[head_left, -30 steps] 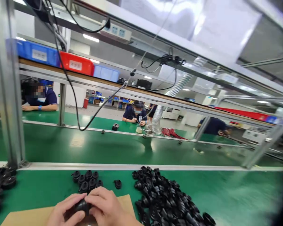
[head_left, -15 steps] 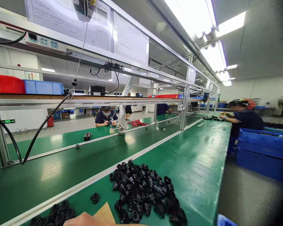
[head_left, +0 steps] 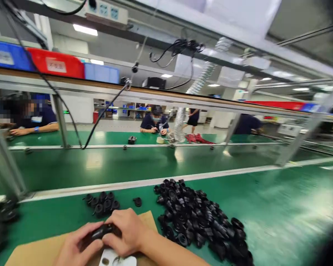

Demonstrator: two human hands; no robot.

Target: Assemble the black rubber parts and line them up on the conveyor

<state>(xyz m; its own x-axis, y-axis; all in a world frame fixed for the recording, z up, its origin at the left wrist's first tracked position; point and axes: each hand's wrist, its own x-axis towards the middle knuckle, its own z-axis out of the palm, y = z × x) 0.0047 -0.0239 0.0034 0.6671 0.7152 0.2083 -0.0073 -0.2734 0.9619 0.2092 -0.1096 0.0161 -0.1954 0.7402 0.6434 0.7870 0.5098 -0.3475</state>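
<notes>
Both of my hands grip one black rubber part (head_left: 100, 232) over a brown cardboard sheet (head_left: 30, 251) at the bottom of the view. My left hand (head_left: 76, 245) holds its left end and my right hand (head_left: 127, 231) holds its right end. A white piece (head_left: 113, 260) lies just under my hands. To the right lies a big heap of black rubber parts (head_left: 194, 221). A small group of the same parts (head_left: 101, 205) stands behind my hands, with a single one (head_left: 138, 201) beside it.
More black parts (head_left: 0, 221) sit at the far left by a metal post (head_left: 2, 162). A green conveyor belt (head_left: 127, 162) runs behind the white rail. Other people (head_left: 154, 123) work at the far bench. Red and blue bins (head_left: 55, 64) stand on the shelf above.
The view swung right and up half a second ago, then came back left and down. My hands are in view again, still on the black part.
</notes>
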